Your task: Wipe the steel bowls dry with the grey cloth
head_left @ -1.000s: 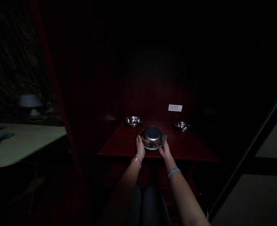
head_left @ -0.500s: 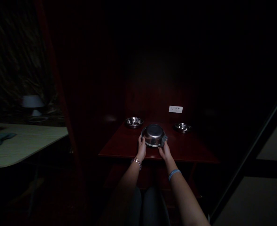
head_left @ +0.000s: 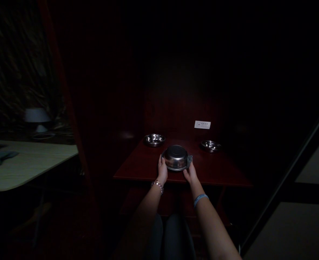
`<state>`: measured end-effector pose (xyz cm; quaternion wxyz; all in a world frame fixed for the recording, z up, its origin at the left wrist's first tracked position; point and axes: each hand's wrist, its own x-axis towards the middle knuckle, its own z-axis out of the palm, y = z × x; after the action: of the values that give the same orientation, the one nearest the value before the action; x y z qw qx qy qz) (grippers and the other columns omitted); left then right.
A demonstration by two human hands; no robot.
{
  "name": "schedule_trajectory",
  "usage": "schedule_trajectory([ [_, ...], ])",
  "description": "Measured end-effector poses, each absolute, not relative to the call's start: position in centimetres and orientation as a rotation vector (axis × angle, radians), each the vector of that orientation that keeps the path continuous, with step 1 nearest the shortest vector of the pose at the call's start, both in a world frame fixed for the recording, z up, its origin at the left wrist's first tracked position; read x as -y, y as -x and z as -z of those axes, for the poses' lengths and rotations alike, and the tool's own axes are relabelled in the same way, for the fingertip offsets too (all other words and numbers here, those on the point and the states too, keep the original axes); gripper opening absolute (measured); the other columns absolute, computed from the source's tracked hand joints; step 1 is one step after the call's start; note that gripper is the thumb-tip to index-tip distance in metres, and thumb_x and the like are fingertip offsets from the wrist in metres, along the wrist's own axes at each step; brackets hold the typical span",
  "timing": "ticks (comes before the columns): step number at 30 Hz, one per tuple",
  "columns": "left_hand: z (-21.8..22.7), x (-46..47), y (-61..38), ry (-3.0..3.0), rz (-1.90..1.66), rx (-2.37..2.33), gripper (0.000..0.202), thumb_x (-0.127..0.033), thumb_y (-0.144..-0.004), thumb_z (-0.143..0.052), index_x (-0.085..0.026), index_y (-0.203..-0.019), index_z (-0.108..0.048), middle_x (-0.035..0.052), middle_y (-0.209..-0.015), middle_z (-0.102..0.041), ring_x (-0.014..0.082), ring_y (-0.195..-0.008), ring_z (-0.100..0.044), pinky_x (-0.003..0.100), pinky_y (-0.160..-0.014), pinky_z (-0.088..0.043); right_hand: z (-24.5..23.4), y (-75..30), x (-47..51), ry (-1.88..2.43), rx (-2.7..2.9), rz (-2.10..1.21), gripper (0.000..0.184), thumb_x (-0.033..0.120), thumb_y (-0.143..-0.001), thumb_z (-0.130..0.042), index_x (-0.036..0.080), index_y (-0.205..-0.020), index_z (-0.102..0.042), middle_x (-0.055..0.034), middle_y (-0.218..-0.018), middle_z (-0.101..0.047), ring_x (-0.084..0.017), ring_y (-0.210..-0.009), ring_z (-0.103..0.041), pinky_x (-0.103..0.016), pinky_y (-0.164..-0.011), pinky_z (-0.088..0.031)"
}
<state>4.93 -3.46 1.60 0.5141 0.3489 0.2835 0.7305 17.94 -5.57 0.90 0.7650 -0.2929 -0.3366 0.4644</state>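
A steel bowl point(head_left: 175, 157) is held upside down, bottom up, over the near part of a dark red table point(head_left: 216, 172). My left hand point(head_left: 162, 170) grips its left rim, fingers curled round it. My right hand point(head_left: 191, 173) holds the right rim with a small grey cloth point(head_left: 189, 160) pressed against the bowl. The room is very dim.
Two more steel bowls stand upright at the back of the table, one left point(head_left: 154, 139) and one right point(head_left: 210, 145). A white socket plate point(head_left: 202, 125) is on the back wall. A pale table point(head_left: 26, 164) and a lamp point(head_left: 37, 118) are at the left.
The bowl was tipped and shifted slightly between my hands, then came back to about where it was. Both hands stay on its rim.
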Motion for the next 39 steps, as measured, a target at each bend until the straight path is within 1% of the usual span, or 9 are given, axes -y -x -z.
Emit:
schedule_trajectory([
  [3,-0.9,2.5,-4.9,-0.799,-1.756,-0.737,0.031,-0.039,-0.088,-0.054,-0.022,-0.112,-0.062,0.0097,-0.123,-0.064,0.0226,-0.123,-0.054,0.040,-0.109,-0.038,-1.5,-17.9,5.7,0.637,0.692,-1.094,0.036,0.045,-0.090,-0.042,0.022,-0.104,-0.067,-0.0060,-0.118,-0.069,-0.018,-0.115,-0.062,-0.042,-0.106,-0.043],
  [6,-0.4,1.8,-4.8,-0.771,-1.739,-0.765,0.027,-0.036,-0.089,-0.051,-0.020,-0.107,-0.062,0.0102,-0.120,-0.064,0.0199,-0.116,-0.058,0.040,-0.108,-0.039,-1.9,-17.8,5.7,0.620,0.687,-1.110,0.037,0.046,-0.091,-0.041,0.022,-0.102,-0.067,-0.0069,-0.116,-0.070,-0.019,-0.113,-0.063,-0.043,-0.104,-0.044],
  [10,-0.1,1.5,-4.8,-0.768,-1.751,-0.773,0.028,-0.038,-0.088,-0.052,-0.021,-0.108,-0.061,0.0092,-0.119,-0.064,0.0177,-0.116,-0.059,0.038,-0.107,-0.040,-1.8,-17.7,5.6,0.634,0.662,-1.105,0.035,0.045,-0.089,-0.043,0.022,-0.098,-0.067,-0.0077,-0.111,-0.072,-0.020,-0.110,-0.064,-0.044,-0.102,-0.047],
  [14,0.1,1.5,-4.9,-0.766,-1.770,-0.791,0.028,-0.039,-0.087,-0.052,-0.022,-0.109,-0.058,0.0090,-0.121,-0.063,0.0181,-0.115,-0.058,0.038,-0.107,-0.039,-1.5,-17.8,5.4,0.625,0.682,-1.106,0.034,0.045,-0.089,-0.044,0.022,-0.099,-0.067,-0.0075,-0.112,-0.071,-0.020,-0.111,-0.064,-0.044,-0.101,-0.047],
  [20,0.4,1.4,-4.9,-0.760,-1.762,-0.840,0.025,-0.036,-0.088,-0.052,-0.022,-0.108,-0.055,0.0082,-0.117,-0.062,0.0182,-0.112,-0.058,0.037,-0.105,-0.040,-1.2,-18.0,5.0,0.608,0.643,-1.131,0.036,0.046,-0.090,-0.042,0.022,-0.097,-0.068,-0.0070,-0.113,-0.071,-0.020,-0.113,-0.063,-0.044,-0.103,-0.046],
  [26,0.5,1.4,-5.0,-0.772,-1.743,-0.834,0.023,-0.035,-0.089,-0.052,-0.022,-0.107,-0.054,0.0075,-0.113,-0.062,0.0183,-0.111,-0.058,0.036,-0.105,-0.040,-1.0,-18.2,4.8,0.601,0.642,-1.130,0.036,0.046,-0.091,-0.042,0.022,-0.099,-0.068,-0.0069,-0.116,-0.070,-0.020,-0.113,-0.063,-0.044,-0.105,-0.044],
  [34,0.7,1.3,-5.0,-0.852,-1.749,-0.819,0.026,-0.034,-0.090,-0.049,-0.022,-0.113,-0.054,0.0086,-0.121,-0.060,0.0187,-0.114,-0.057,0.036,-0.106,-0.038,-0.5,-18.3,4.7,0.547,0.659,-1.126,0.036,0.048,-0.091,-0.043,0.023,-0.102,-0.067,-0.0053,-0.120,-0.068,-0.020,-0.114,-0.063,-0.044,-0.106,-0.044],
  [39,1.0,1.0,-5.0,-0.858,-1.749,-0.837,0.026,-0.033,-0.090,-0.049,-0.021,-0.113,-0.054,0.0081,-0.120,-0.060,0.0182,-0.115,-0.056,0.036,-0.107,-0.038,-0.5,-18.4,4.7,0.548,0.704,-1.096,0.037,0.048,-0.091,-0.043,0.022,-0.102,-0.068,-0.0067,-0.118,-0.069,-0.022,-0.114,-0.063,-0.045,-0.105,-0.045],
])
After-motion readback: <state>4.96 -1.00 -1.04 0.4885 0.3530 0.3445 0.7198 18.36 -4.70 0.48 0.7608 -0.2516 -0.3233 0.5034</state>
